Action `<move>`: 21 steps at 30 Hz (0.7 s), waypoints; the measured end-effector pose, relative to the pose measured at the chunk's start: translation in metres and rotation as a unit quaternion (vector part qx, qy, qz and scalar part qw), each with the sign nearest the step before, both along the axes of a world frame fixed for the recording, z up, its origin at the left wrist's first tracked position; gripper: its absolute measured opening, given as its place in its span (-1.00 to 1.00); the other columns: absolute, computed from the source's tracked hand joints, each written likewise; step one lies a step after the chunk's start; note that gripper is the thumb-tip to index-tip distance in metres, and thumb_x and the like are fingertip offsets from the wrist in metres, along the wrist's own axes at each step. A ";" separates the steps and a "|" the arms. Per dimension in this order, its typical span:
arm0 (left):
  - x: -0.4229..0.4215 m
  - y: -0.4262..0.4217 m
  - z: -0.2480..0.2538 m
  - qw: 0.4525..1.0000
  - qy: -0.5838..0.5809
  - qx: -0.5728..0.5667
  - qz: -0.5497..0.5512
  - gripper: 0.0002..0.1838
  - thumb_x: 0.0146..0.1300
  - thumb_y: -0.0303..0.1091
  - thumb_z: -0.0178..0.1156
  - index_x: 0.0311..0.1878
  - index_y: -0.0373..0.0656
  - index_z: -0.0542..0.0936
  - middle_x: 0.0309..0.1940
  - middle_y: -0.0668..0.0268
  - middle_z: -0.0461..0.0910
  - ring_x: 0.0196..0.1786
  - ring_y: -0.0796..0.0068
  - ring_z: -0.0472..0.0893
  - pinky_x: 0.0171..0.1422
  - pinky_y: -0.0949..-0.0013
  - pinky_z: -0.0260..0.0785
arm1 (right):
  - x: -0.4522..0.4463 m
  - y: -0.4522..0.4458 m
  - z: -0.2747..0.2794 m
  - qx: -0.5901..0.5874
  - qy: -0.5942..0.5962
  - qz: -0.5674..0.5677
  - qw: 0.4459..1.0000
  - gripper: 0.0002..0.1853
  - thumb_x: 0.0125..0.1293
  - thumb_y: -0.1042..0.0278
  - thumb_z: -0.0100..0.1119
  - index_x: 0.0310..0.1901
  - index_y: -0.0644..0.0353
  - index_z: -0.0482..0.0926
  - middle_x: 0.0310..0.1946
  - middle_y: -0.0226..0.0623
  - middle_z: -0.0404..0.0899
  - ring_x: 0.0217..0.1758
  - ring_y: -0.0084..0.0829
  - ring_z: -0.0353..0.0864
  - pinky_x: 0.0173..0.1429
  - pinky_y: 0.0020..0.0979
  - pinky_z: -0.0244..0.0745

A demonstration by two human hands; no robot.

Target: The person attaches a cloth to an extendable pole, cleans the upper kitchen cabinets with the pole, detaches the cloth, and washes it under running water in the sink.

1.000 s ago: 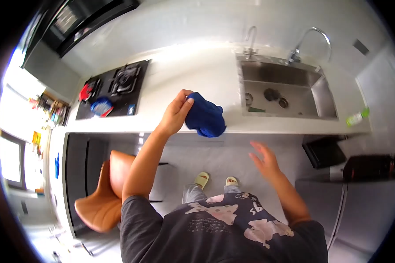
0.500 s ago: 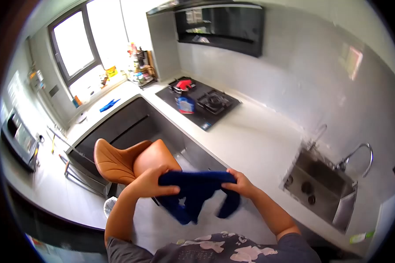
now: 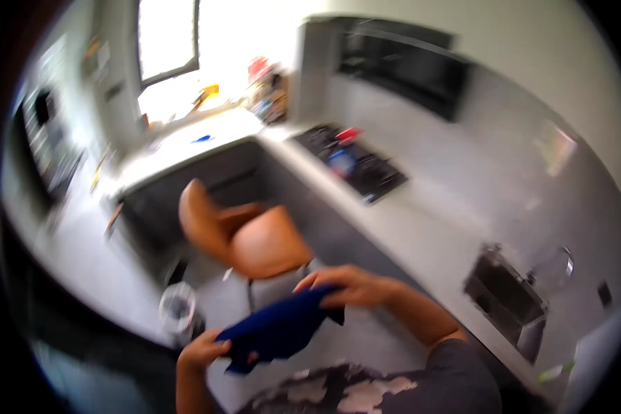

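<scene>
A dark blue cloth (image 3: 279,330) is stretched between both hands in front of my body, over the floor. My left hand (image 3: 203,350) pinches its lower left end. The fingers of my right hand (image 3: 348,286) are closed on its upper right end, and a corner hangs down below them. Its lower edge is uneven, with a small pinkish spot near the left. Motion blurs the fingers and the cloth.
An orange-brown chair (image 3: 269,241) stands beyond the cloth, with a round bin (image 3: 178,306) at its left. The counter (image 3: 421,228) runs past a black hob (image 3: 379,176) with red and blue items to a sink (image 3: 504,293). A blue item (image 3: 201,139) lies under the window.
The view has turned left, away from the sink. My right hand has taken hold of the cloth, which first hung from my left hand and is now spread and slanted, its left end lower.
</scene>
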State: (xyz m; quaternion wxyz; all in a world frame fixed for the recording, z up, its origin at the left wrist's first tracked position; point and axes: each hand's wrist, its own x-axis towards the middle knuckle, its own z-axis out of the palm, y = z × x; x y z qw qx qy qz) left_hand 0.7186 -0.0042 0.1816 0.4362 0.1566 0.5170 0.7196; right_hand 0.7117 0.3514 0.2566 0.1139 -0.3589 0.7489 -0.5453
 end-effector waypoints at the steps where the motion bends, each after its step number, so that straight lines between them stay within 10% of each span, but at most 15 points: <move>1: 0.003 -0.013 -0.016 0.997 -0.018 0.027 -0.063 -0.24 0.09 0.00 0.30 0.23 -0.34 0.31 -0.01 0.17 0.52 -0.03 0.44 0.53 0.10 0.35 0.38 | -0.012 -0.019 -0.009 -0.034 -0.095 0.000 0.995 -0.78 0.18 0.49 0.17 -0.12 0.22 0.49 -0.11 -0.24 0.54 -0.07 -0.46 0.52 0.06 -0.43 0.43; 5: 0.029 -0.050 -0.072 0.975 0.158 -0.124 0.094 -0.55 0.25 -0.30 0.18 0.16 -0.28 0.40 -0.09 0.37 0.51 -0.01 0.64 0.40 0.13 0.53 0.25 | -0.049 -0.125 -0.050 -0.153 -0.270 -0.011 0.950 -0.75 0.22 0.42 0.19 -0.08 0.23 0.45 -0.22 -0.40 0.52 -0.15 -0.62 0.49 0.00 -0.56 0.38; 13: 0.068 -0.144 -0.084 0.955 -0.031 -0.182 0.234 -0.60 0.23 -0.15 0.21 0.00 -0.24 0.54 -0.25 0.39 0.59 -0.22 0.66 0.53 -0.10 0.55 0.37 | -0.129 -0.267 -0.166 0.028 -0.220 -0.051 0.974 -0.65 0.21 0.13 0.23 -0.28 0.33 0.53 -0.48 -0.38 0.52 -0.37 -0.61 0.48 -0.28 -0.56 0.41; 21: 0.027 -0.212 -0.115 0.861 -0.011 -0.247 0.443 -0.70 0.20 -0.21 0.22 -0.20 -0.29 0.61 -0.40 0.39 0.61 -0.34 0.65 0.53 -0.21 0.52 0.38 | -0.227 -0.378 -0.277 0.287 -0.050 0.232 0.928 -0.45 0.18 0.00 0.22 0.08 0.23 0.45 -0.02 -0.06 0.52 0.03 -0.23 0.53 0.08 -0.28 0.43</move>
